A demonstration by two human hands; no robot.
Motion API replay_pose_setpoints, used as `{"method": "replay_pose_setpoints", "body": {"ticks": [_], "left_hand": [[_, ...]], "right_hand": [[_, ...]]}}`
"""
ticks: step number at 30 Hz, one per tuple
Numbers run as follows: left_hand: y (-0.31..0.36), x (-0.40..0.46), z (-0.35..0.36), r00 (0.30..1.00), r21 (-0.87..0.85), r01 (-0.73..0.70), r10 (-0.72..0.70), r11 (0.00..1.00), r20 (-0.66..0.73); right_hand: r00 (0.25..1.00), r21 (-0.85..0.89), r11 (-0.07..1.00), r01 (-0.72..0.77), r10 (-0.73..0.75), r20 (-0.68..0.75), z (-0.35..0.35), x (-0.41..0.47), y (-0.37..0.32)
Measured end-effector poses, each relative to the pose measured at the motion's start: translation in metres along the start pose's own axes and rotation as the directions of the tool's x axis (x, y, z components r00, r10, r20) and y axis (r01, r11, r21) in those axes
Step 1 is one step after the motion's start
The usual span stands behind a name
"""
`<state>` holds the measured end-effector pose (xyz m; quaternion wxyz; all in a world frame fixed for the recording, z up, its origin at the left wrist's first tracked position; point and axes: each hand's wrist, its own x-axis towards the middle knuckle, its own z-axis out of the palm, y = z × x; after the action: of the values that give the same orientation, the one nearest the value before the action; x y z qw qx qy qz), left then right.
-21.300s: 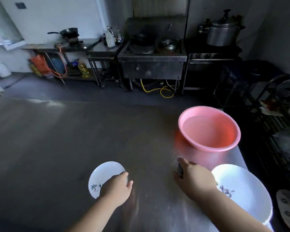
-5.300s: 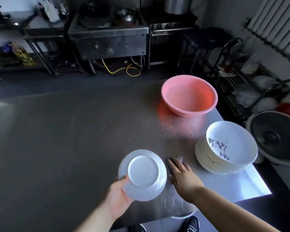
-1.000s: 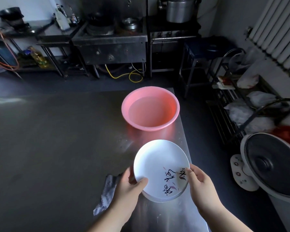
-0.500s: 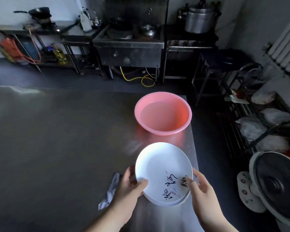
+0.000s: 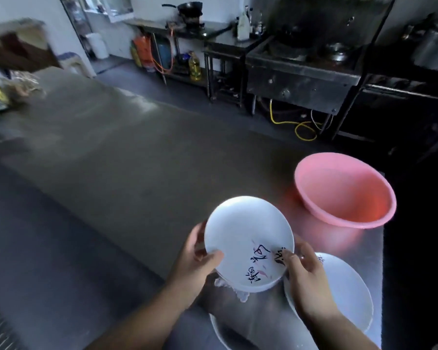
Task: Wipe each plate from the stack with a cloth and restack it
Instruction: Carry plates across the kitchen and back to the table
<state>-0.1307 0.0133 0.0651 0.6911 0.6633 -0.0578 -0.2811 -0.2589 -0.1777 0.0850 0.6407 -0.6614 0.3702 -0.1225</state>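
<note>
I hold a white plate (image 5: 245,238) with black brush writing face up above the steel table (image 5: 137,178). My left hand (image 5: 196,261) grips its left rim, thumb on top. My right hand (image 5: 305,276) grips its right rim near the writing. A bit of pale cloth (image 5: 234,290) shows under the plate's near edge. The stack of white plates (image 5: 344,291) stands just right of my right hand. Another white rim (image 5: 218,332) peeks out below the table's near edge.
A pink basin (image 5: 344,190) stands on the table's far right corner. The table's right edge runs just past the stack. Bags and clutter (image 5: 13,89) lie at the far left. Stoves and metal stands line the back wall.
The camera has swung left, so the plate stack came into view on the right. Both hands still hold the plate, now lifted a little to the left of the stack.
</note>
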Motion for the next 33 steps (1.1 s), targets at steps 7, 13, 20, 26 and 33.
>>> {"method": "replay_pose_setpoints", "body": {"ticks": [7, 13, 20, 26, 33], "left_hand": [[0.008, -0.017, -0.112, 0.984, -0.046, -0.023, 0.014, 0.999, -0.180], [0.006, -0.040, -0.232, 0.941, -0.092, -0.051, 0.017, 0.994, -0.337], [0.003, -0.073, -0.380, 0.859, -0.165, -0.089, -0.008, 0.982, -0.511], [0.003, -0.106, -0.488, 0.771, -0.171, -0.111, -0.024, 0.979, -0.636], [0.007, -0.122, -0.580, 0.648, -0.185, -0.159, -0.039, 0.970, -0.760]], "right_hand": [[0.981, -0.011, 1.000, 0.020, -0.017, 0.193, 0.112, 0.003, -0.012], [0.946, -0.111, 0.991, 0.070, -0.031, 0.322, 0.236, -0.007, -0.015], [0.855, -0.160, 0.987, 0.027, 0.060, 0.515, 0.398, -0.030, -0.020], [0.778, -0.169, 0.971, 0.170, -0.028, 0.627, 0.524, -0.055, -0.025], [0.670, -0.197, 0.966, 0.170, 0.034, 0.742, 0.645, -0.076, -0.038]]}}
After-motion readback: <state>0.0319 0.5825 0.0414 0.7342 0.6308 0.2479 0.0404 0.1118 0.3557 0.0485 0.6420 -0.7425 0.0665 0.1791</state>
